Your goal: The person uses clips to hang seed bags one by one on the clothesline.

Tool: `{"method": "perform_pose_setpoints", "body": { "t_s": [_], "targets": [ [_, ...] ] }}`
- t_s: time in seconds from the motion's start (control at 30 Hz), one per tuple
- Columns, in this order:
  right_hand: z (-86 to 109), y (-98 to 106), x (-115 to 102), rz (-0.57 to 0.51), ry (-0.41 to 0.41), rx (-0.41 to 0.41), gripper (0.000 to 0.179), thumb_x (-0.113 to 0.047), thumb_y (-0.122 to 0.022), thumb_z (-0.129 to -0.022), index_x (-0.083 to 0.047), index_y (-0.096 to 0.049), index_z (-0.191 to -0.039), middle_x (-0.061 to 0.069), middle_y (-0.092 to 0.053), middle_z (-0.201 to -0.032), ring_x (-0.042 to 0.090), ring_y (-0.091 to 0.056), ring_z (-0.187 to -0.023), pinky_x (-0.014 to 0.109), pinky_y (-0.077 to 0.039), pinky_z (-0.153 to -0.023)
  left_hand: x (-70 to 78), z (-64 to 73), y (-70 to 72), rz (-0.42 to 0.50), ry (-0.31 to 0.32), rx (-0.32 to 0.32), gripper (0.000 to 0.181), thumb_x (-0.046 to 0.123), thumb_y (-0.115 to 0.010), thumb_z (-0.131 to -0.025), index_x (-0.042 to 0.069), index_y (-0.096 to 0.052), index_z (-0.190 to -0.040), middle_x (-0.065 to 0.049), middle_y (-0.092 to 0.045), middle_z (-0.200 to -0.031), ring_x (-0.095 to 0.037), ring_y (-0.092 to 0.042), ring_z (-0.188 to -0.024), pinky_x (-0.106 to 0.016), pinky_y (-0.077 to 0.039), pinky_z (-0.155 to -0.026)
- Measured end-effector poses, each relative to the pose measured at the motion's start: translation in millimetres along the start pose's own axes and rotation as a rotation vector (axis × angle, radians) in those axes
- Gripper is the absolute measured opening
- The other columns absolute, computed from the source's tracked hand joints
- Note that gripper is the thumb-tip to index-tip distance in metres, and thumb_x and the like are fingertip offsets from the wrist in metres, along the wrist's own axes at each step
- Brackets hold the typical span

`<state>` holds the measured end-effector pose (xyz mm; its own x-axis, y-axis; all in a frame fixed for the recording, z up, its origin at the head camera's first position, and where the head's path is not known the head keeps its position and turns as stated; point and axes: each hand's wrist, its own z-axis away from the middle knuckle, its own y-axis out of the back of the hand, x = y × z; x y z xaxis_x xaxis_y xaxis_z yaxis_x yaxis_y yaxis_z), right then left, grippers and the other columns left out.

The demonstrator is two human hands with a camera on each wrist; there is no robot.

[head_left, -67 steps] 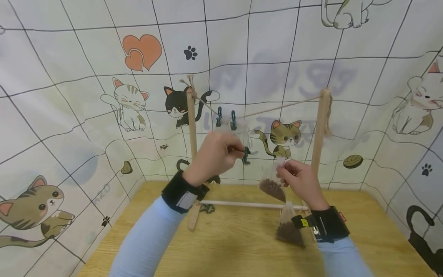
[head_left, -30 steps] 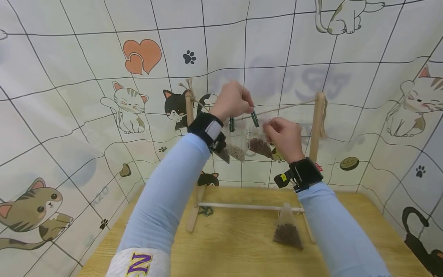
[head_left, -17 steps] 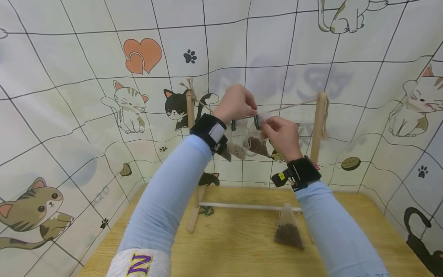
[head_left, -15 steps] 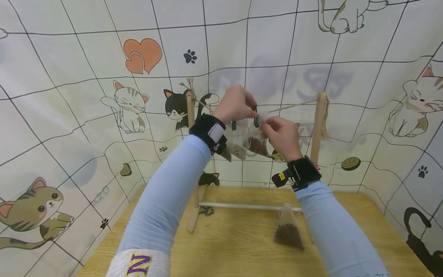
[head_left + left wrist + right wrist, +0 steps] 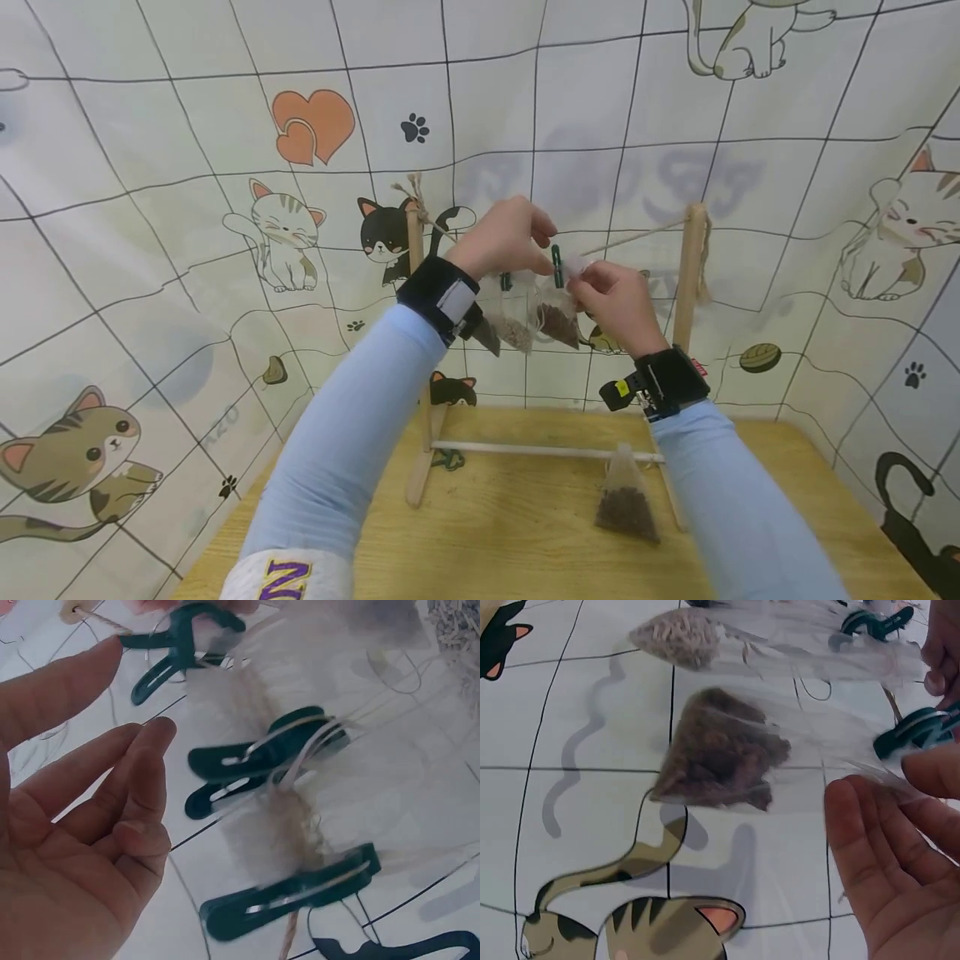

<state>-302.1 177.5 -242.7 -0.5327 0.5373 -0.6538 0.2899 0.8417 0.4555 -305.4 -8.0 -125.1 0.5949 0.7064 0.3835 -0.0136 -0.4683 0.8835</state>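
Note:
A green clothespin [image 5: 557, 267] grips the top of a sheer drawstring bag [image 5: 558, 321] of dark brown pieces at the twine line. My left hand [image 5: 506, 237] is beside that clothespin, thumb and fingers spread apart; in the left wrist view, one fingertip of the hand [image 5: 97, 787] is right at a handle of a clothespin [image 5: 180, 649]. My right hand [image 5: 618, 304] pinches the upper edge of the same bag, just right of the clothespin. In the right wrist view the bag [image 5: 720, 754] stretches out from my thumb and fingers [image 5: 844, 814].
Two more bags hang to the left, one of pale pieces [image 5: 515, 333] and a darker one [image 5: 487, 333]. Wooden posts [image 5: 690, 275] hold the twine [image 5: 637, 239]. Another filled bag [image 5: 627, 508] lies on the table [image 5: 510, 533], with green clothespins [image 5: 448, 458] by the left foot.
Both hands rose to the twine, the right bringing the brown bag, the left a clothespin. The clothespin went onto the bag's top, and the left thumb and fingers have since parted from it.

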Motion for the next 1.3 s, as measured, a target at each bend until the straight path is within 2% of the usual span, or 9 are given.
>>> {"method": "perform_pose_setpoints", "body": {
  "t_s": [0.17,0.3,0.53,0.67,0.8,0.9,1.0,1.13,1.3],
  "targets": [
    [6.9,17.8,0.9,0.061,0.03,-0.092,0.031,-0.038,-0.055,-0.091,-0.013,-0.065,-0.106,0.009,-0.068,-0.1,0.02,-0.065,-0.085,0.031,-0.051,-0.073,-3.0,18.4,9.5,-0.078,-0.077,0.039,0.042,0.026,-0.064,-0.085,0.013,-0.059,-0.124,0.0,-0.063,-0.113,-0.011,-0.057,-0.101,-0.021,-0.045,-0.079],
    [15.2,38.1,-3.5,0.135,0.065,-0.16,0.038,-0.041,-0.053,-0.092,-0.017,-0.061,-0.119,0.007,-0.065,-0.115,0.022,-0.062,-0.097,0.035,-0.049,-0.08,-8.2,39.0,15.6,-0.141,-0.16,0.141,0.034,0.024,-0.057,-0.09,0.012,-0.061,-0.121,-0.002,-0.063,-0.113,-0.01,-0.056,-0.092,-0.021,-0.044,-0.077],
    [32.6,71.4,-14.1,0.373,0.27,-0.247,0.035,-0.033,-0.054,-0.092,-0.016,-0.059,-0.122,0.004,-0.063,-0.108,0.018,-0.058,-0.091,0.04,-0.047,-0.079,-24.7,80.7,8.7,-0.155,-0.296,0.326,0.037,0.023,-0.059,-0.089,0.008,-0.059,-0.123,-0.006,-0.063,-0.114,-0.017,-0.057,-0.097,-0.026,-0.044,-0.084],
    [49.6,80.2,-10.8,0.439,0.277,-0.207,0.043,-0.036,-0.053,-0.092,-0.017,-0.052,-0.131,0.009,-0.054,-0.128,0.028,-0.051,-0.114,0.047,-0.042,-0.09,-40.4,98.3,-7.3,-0.14,-0.395,0.464,0.04,0.025,-0.059,-0.089,0.006,-0.057,-0.125,-0.008,-0.061,-0.119,-0.02,-0.055,-0.11,-0.028,-0.041,-0.095],
    [66.2,79.5,-0.3,0.476,0.364,-0.069,0.049,-0.029,-0.062,-0.088,-0.015,-0.051,-0.133,0.011,-0.05,-0.135,0.034,-0.043,-0.125,0.052,-0.042,-0.092,-58.5,113.4,-29.1,-0.16,-0.453,0.608,0.044,0.026,-0.058,-0.09,0.006,-0.054,-0.129,-0.01,-0.058,-0.122,-0.022,-0.052,-0.116,-0.029,-0.038,-0.1],
    [77.4,74.8,10.1,0.49,0.458,0.034,0.054,-0.02,-0.068,-0.081,-0.013,-0.052,-0.132,0.012,-0.051,-0.132,0.035,-0.043,-0.126,0.052,-0.045,-0.089,-71.5,123.7,-46.0,-0.191,-0.469,0.679,0.048,0.027,-0.058,-0.09,0.006,-0.05,-0.132,-0.011,-0.055,-0.127,-0.025,-0.05,-0.118,-0.033,-0.038,-0.101],
    [90.2,68.2,21.1,0.498,0.478,0.077,0.06,-0.016,-0.071,-0.077,-0.011,-0.05,-0.133,0.014,-0.05,-0.133,0.036,-0.042,-0.126,0.052,-0.04,-0.094,-83.6,133.0,-62.4,-0.223,-0.45,0.719,0.05,0.028,-0.059,-0.089,0.007,-0.049,-0.134,-0.012,-0.053,-0.131,-0.027,-0.049,-0.121,-0.037,-0.037,-0.103],
    [108.4,56.1,36.8,0.51,0.418,0.069,0.065,-0.02,-0.071,-0.078,-0.01,-0.046,-0.137,0.017,-0.046,-0.137,0.036,-0.041,-0.125,0.052,-0.035,-0.098,-99.7,146.0,-84.1,-0.254,-0.385,0.741,0.052,0.029,-0.06,-0.088,0.008,-0.048,-0.135,-0.012,-0.052,-0.134,-0.028,-0.047,-0.124,-0.04,-0.035,-0.104],
    [131.9,37.3,59.6,0.508,0.34,0.075,0.065,-0.021,-0.071,-0.078,-0.01,-0.045,-0.137,0.017,-0.045,-0.138,0.037,-0.04,-0.124,0.053,-0.035,-0.096,-118.6,162.3,-114.8,-0.311,-0.29,0.741,0.054,0.032,-0.059,-0.089,0.009,-0.046,-0.136,-0.011,-0.051,-0.136,-0.027,-0.047,-0.125,-0.042,-0.038,-0.101]
  ]
}}
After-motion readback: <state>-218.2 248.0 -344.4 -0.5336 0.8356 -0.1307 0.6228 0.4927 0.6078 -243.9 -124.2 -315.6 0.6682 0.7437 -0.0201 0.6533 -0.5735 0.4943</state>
